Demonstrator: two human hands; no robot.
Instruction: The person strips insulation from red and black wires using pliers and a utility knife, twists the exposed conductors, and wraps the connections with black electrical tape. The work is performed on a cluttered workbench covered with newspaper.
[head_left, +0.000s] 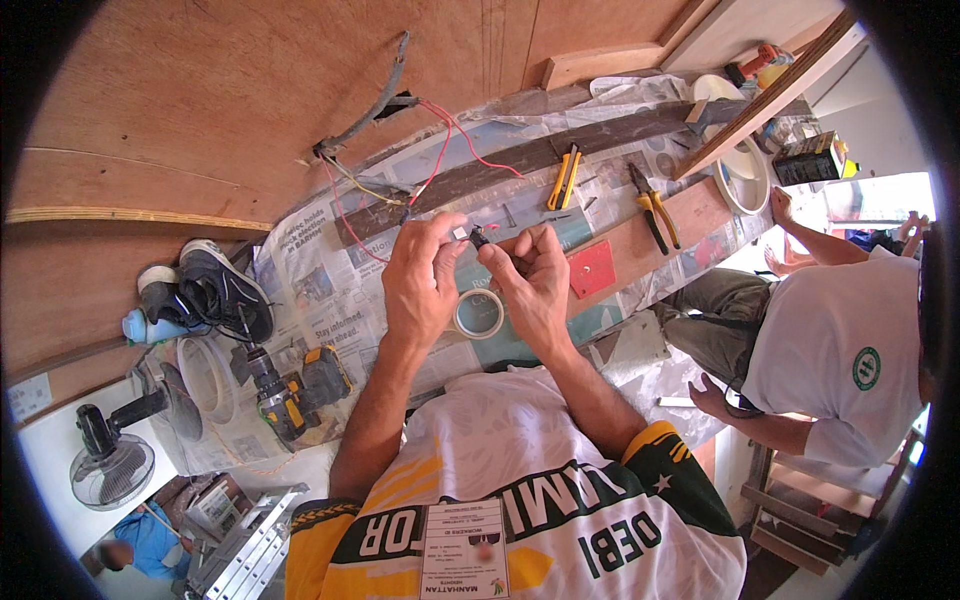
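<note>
My left hand [420, 280] is closed, with a small white piece [460, 232] pinched at its fingertips. Close beside it, my right hand [535, 285] has its fingers curled round a small black piece [479, 239]; its exact kind is too small to tell. The two pieces nearly meet, and I cannot tell whether they are joined. Below and between my wrists lies a white tape roll [479, 314] on the newspaper. Just beyond my left fingers, thin red wires [440, 160] and a grey cable [375, 105] come out of a hole in the wooden panel.
A yellow utility knife [565, 178], yellow-handled pliers [655, 212] and a red plate [592, 269] lie to the right. Left are a cordless drill [276, 392] and dark shoes [225, 290]. A co-worker in a white shirt [820, 340] is at right; a wooden bar [765, 98] slants across the upper right.
</note>
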